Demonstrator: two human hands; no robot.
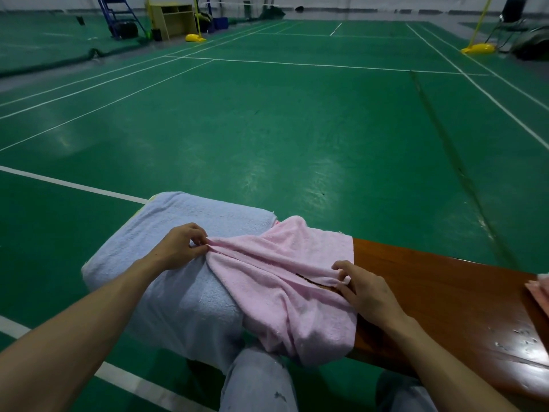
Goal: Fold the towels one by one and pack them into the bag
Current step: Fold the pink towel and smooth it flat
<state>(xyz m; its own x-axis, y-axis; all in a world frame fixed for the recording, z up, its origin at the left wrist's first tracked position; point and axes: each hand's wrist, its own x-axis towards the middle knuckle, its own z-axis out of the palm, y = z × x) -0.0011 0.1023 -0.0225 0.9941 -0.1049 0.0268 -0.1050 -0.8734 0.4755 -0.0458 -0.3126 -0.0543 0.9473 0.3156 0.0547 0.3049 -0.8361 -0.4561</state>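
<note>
My left hand (178, 248) pinches one bunched end of the pink towel (282, 281) between thumb and fingertips, and my right hand (367, 288) pinches the opposite edge, fingers curled onto the cloth. The towel runs between the two grips. Its long axis slants from the left pinch, farther from me, to the right pinch, nearer me, so I judge the next fold needs the two ends brought together. It is soft looped terry, creased and slack, its near part drooping over the bench edge. Its left half lies on a thicker blue towel (184, 215), plump and rounded, and its right half on the glossy brown wooden bench (445, 292). I see no bag
</note>
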